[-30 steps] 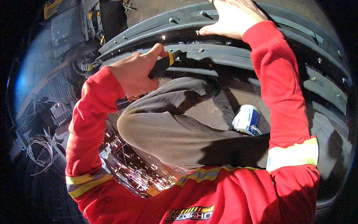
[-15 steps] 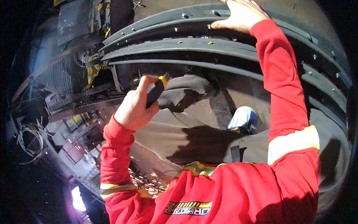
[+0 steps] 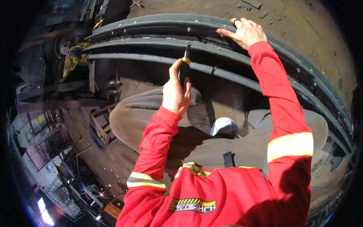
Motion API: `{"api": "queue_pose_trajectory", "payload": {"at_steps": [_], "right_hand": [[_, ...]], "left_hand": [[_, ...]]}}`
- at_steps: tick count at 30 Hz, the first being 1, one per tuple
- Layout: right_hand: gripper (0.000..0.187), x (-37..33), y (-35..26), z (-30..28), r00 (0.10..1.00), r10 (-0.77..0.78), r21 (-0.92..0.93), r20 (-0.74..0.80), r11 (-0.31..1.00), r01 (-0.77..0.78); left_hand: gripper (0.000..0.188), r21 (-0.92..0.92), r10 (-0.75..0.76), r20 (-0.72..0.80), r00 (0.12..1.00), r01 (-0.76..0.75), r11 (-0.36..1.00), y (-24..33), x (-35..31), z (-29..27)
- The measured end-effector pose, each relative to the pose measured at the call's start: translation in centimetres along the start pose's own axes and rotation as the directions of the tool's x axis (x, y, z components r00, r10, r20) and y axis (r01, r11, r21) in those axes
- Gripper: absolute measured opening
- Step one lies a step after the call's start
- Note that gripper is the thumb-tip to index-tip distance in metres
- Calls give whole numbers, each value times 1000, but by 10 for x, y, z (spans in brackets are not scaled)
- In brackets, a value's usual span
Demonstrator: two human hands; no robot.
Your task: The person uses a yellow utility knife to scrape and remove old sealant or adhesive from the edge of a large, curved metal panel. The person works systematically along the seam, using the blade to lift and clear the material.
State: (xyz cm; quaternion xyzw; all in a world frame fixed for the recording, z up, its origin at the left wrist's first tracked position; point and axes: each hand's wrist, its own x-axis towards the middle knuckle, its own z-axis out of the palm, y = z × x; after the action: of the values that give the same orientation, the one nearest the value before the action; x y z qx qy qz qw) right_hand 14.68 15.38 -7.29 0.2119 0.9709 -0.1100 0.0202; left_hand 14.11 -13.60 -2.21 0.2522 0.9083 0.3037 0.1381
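A utility knife [image 3: 184, 70] with a dark handle and a yellow collar is gripped in my left hand [image 3: 175, 94]. Its blade points away from me, and the tip appears over the middle strip of a long, curved dark metal assembly [image 3: 151, 57]. Whether the blade touches it, I cannot tell. Several bolts stud the assembly, which arcs across in front of me from left to right. On its far strip, right of centre, rests my right hand [image 3: 247, 34], thumb out and fingers slightly bent, holding nothing.
My legs in grey-brown trousers [image 3: 132, 113] are folded on the near side. Between them lies a rounded white and blue object [image 3: 224, 126]. Yellow-and-black material [image 3: 73, 60] hangs by the assembly's left end. A bright light [image 3: 45, 212] and scattered sparks show at lower left.
My left hand has moved right and forward with the knife, whose blade now points at the assembly. My right hand stays on the far strip. The view has shifted.
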Motion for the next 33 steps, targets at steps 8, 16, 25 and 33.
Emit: {"api": "queue_pose_trajectory", "payload": {"at_steps": [8, 16, 25, 33], "right_hand": [[86, 46, 33, 25, 958, 32, 215, 286, 972, -96], [78, 59, 32, 29, 937, 22, 267, 349, 956, -122], [86, 61, 37, 29, 935, 3, 275, 355, 955, -108], [81, 60, 34, 28, 931, 13, 279, 364, 952, -123]], "left_hand": [[63, -20, 167, -66, 984, -169, 985, 14, 24, 11], [59, -46, 84, 20, 996, -83, 995, 25, 49, 17], [56, 18, 170, -27, 985, -169, 985, 27, 54, 28], [54, 123, 143, -28, 989, -138, 983, 33, 54, 33]]}}
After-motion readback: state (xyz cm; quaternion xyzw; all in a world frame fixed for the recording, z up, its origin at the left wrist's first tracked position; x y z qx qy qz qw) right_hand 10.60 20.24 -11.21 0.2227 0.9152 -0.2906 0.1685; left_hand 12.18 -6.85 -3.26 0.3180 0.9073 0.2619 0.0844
